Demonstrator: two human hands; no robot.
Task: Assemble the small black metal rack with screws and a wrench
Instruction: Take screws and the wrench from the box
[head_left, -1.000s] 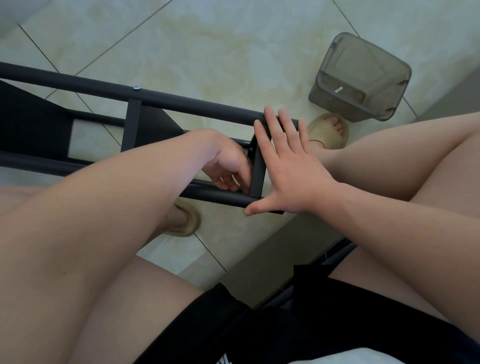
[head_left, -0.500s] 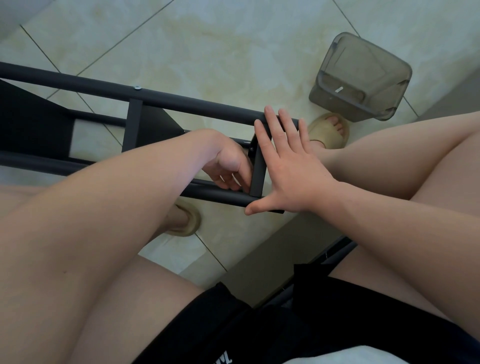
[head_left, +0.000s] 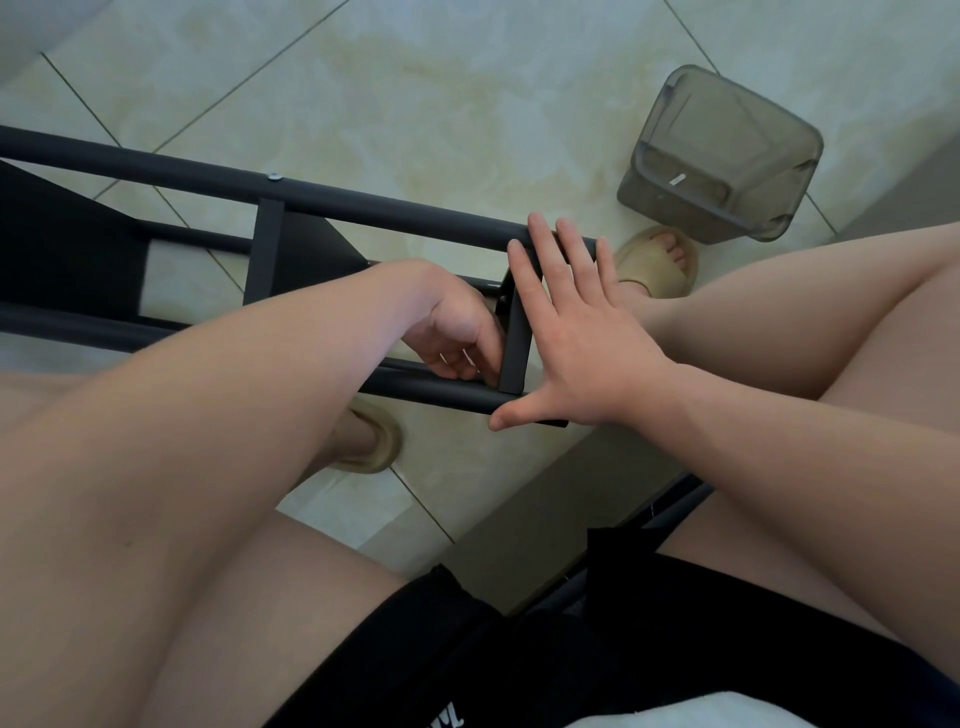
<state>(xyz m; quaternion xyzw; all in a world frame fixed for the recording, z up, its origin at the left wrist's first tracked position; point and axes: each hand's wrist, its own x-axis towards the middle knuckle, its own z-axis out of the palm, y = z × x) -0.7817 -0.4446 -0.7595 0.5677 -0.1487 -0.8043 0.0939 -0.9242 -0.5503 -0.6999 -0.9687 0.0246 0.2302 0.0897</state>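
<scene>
No shift from a second ago — right hand (head_left: 587, 338) braces the rack (head_left: 363, 208), fingers (head_left: 543, 254) straight, slightly spread; left hand (head_left: 457, 327) curls behind the crossbar (head_left: 514, 353), hold unseen — probably tightening.

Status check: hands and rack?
Right hand flat against rack end, open. Left hand curled at end crossbar, grip hidden. Bin stands clear.
</scene>
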